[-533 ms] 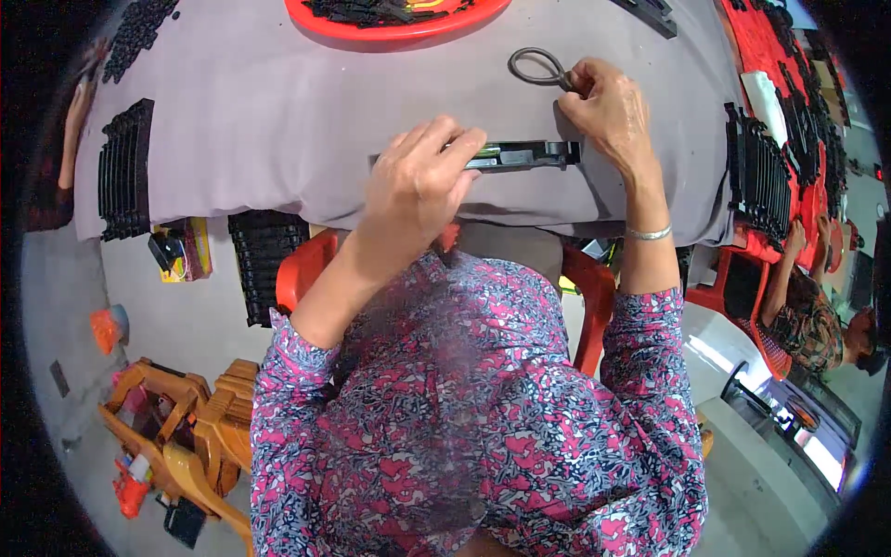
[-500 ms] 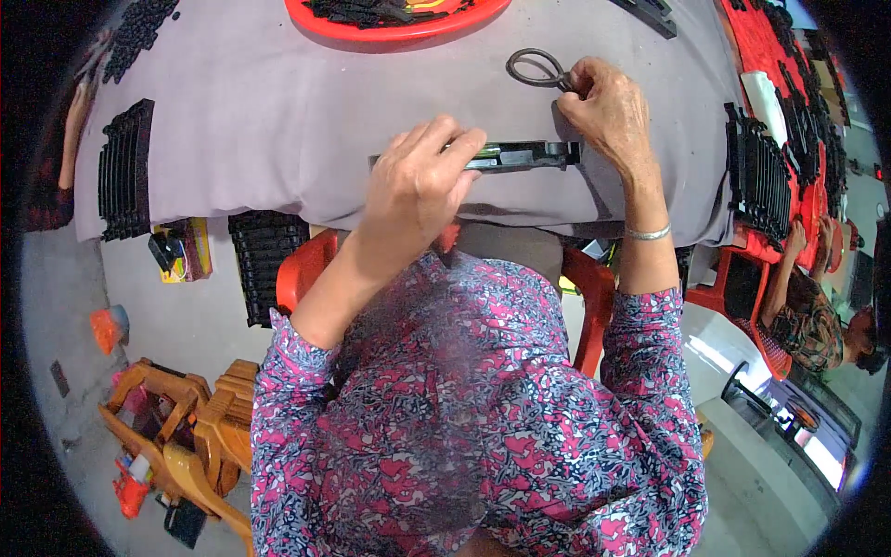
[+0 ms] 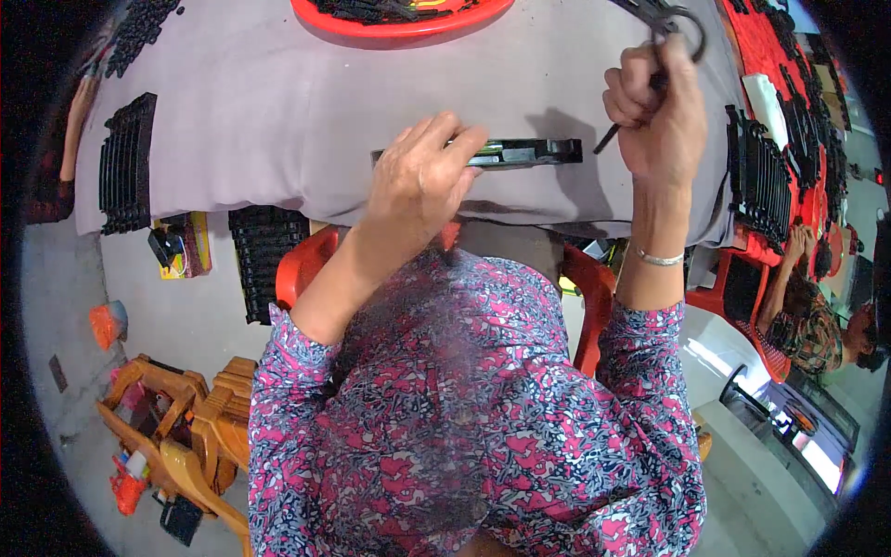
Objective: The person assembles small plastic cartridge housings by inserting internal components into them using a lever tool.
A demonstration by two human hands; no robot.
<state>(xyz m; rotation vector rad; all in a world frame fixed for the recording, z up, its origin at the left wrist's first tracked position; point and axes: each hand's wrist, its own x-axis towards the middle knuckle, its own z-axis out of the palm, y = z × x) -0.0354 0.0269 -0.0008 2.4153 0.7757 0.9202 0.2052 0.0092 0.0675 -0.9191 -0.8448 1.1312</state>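
Observation:
My left hand (image 3: 422, 176) is closed over the left part of a long black plastic piece (image 3: 529, 152), pressing it near the table's front edge. A shiny greenish strip shows in the piece beside my fingertips; the part under my palm is hidden. To the right and raised above the cloth, my right hand (image 3: 659, 121) grips dark scissors (image 3: 606, 139). Their finger loops stick up past my fingers at the far side, and a thin dark end points down to the left, apart from the piece. Fast motion smears this hand a little.
A red basin (image 3: 408, 32) of black parts stands at the far side of the grey tablecloth (image 3: 251, 111). Rows of black pieces lie at the left (image 3: 127, 162) and right (image 3: 761, 167). Another black piece lies far right, behind my hand. Co-workers sit at both sides.
My right hand has lifted and moved right, turning the scissors so the loops now stand up at the far side. My left hand and the black piece stay almost still.

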